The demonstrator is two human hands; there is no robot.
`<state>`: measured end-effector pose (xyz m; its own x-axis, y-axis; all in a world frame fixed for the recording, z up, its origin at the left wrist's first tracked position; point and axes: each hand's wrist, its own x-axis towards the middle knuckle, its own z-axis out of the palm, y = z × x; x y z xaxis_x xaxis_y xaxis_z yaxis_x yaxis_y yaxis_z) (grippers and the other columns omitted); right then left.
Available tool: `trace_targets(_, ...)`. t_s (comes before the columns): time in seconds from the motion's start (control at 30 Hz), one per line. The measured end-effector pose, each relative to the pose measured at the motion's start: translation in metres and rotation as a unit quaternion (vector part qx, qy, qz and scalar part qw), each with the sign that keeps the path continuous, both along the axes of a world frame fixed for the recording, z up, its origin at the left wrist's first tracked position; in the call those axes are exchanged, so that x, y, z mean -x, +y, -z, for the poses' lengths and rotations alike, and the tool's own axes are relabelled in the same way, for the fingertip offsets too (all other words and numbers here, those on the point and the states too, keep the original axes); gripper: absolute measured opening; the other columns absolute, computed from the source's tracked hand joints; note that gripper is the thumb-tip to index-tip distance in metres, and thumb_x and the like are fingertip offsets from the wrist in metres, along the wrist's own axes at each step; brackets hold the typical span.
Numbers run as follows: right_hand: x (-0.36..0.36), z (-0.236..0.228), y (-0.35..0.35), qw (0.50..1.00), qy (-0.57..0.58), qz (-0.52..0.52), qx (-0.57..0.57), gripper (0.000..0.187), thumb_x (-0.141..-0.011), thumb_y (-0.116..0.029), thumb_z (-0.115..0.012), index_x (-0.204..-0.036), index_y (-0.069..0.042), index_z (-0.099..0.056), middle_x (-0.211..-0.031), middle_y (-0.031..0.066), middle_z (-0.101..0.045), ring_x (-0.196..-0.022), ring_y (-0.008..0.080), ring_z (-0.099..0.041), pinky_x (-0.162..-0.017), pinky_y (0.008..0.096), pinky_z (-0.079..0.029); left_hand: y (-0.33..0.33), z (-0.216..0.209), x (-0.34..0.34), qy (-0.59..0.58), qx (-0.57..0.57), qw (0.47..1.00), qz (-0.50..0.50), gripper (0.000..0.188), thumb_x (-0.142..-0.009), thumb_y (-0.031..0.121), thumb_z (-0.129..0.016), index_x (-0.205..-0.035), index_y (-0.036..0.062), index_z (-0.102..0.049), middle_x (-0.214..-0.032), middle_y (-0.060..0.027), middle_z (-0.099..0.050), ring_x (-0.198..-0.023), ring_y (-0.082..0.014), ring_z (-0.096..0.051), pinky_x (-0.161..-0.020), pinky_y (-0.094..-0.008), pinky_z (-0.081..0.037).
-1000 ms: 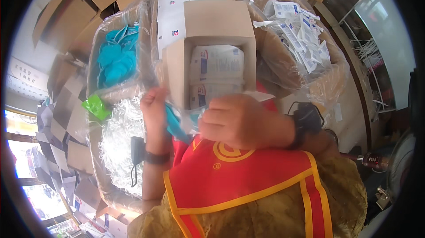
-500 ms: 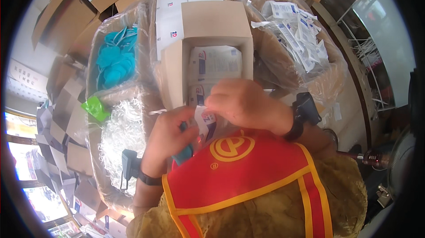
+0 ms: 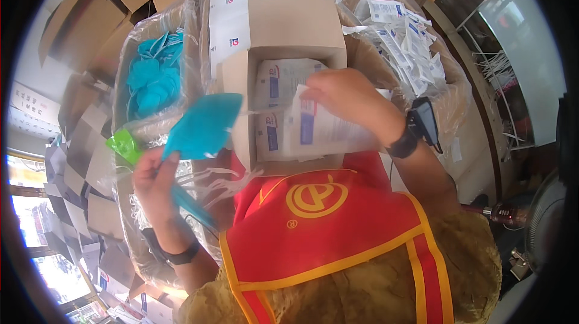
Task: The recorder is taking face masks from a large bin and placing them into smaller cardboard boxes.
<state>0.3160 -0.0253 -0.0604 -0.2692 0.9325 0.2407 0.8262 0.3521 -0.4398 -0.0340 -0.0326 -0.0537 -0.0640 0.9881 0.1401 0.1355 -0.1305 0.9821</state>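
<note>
My left hand (image 3: 158, 182) is out to the left, thumb and fingers closed on teal folded pieces (image 3: 208, 126) that look like face masks. One fans out above the hand; another teal strip hangs below it, and white straps (image 3: 232, 182) trail to the right. My right hand (image 3: 344, 92) pinches the upper edge of a flat white printed packet (image 3: 316, 128) over the open cardboard box (image 3: 295, 19). Similar white packets (image 3: 274, 82) lie flat inside that box. The held packet covers part of them.
A plastic-lined carton on the left holds teal masks (image 3: 158, 79), with a green packet (image 3: 123, 146) and white straps nearer me. At the right, another lined carton holds loose white packets (image 3: 407, 43). White boxes (image 3: 229, 28) stand behind. A fan (image 3: 549, 227) is far right.
My hands have moved apart. The left swung left with the teal masks, which now spread into view. The right moved up and slightly right, bringing the white packet over the open box.
</note>
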Motion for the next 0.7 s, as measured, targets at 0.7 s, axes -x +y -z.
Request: trace_targets(0.7, 0.045, 0.124, 0.067, 0.992, -0.119, -0.029, 0.023, 0.037, -0.072, -0.012, -0.068, -0.105, 0.001, -0.060, -0.096, 0.0214, -0.062, -0.083, 0.0369, -0.065, -0.072, 0.0451, -0.053, -0.004, 0.014, -0.013, -0.174, 0.063, 0.976, 0.117, 0.019, -0.082, 0.007, -0.068, -0.099, 0.0009, -0.060, -0.074, 0.0002, -0.057, -0.050, -0.0025, -0.042, -0.044, -0.0163, -0.029)
